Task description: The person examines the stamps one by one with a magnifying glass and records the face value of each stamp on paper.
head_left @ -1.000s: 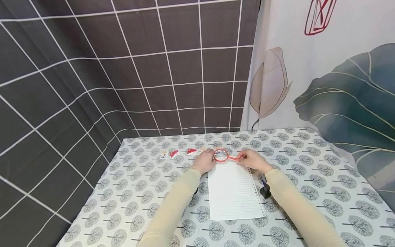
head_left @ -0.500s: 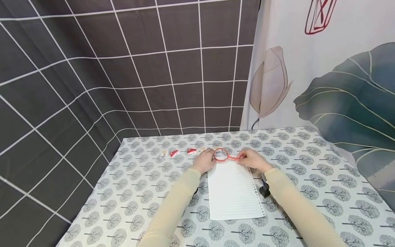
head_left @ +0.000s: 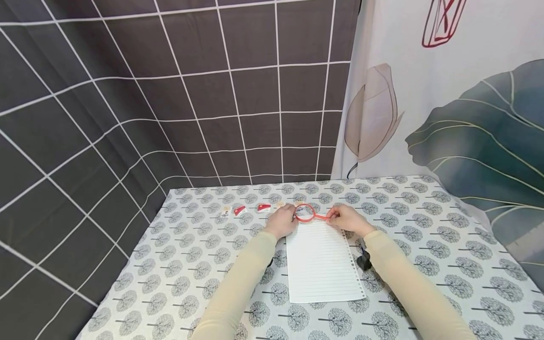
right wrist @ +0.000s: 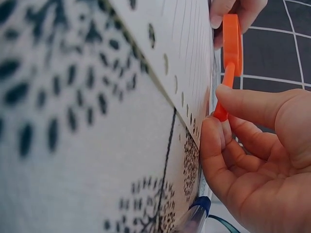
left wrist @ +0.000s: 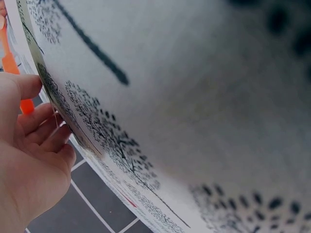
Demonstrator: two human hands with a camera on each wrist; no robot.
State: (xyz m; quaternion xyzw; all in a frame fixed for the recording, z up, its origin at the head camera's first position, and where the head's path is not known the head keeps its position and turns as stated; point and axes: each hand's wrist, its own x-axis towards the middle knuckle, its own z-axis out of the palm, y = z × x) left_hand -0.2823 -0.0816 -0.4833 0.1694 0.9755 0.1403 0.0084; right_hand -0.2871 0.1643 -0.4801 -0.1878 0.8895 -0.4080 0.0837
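Observation:
My right hand (head_left: 346, 220) pinches the handle of a red-orange magnifying glass (head_left: 314, 220) between thumb and fingertips. In the right wrist view the magnifying glass (right wrist: 232, 43) stands just off the surface, seen edge-on. Its round lens is over the top edge of a white lined sheet of paper (head_left: 323, 264) with punched holes down the right side. My left hand (head_left: 282, 222) rests at the sheet's upper left corner, beside the lens rim. In the left wrist view the left hand (left wrist: 36, 145) has its fingertips on the surface, with part of the orange rim behind the thumb.
Several small cards lie in a row at the back, among them a red-and-white card (head_left: 240, 210) and another red-and-white card (head_left: 264, 208). A blue-capped clear pen (right wrist: 197, 213) lies near my right hand. The tablecloth (head_left: 191, 255) has tree prints; a dark grid curtain (head_left: 250, 94) hangs behind.

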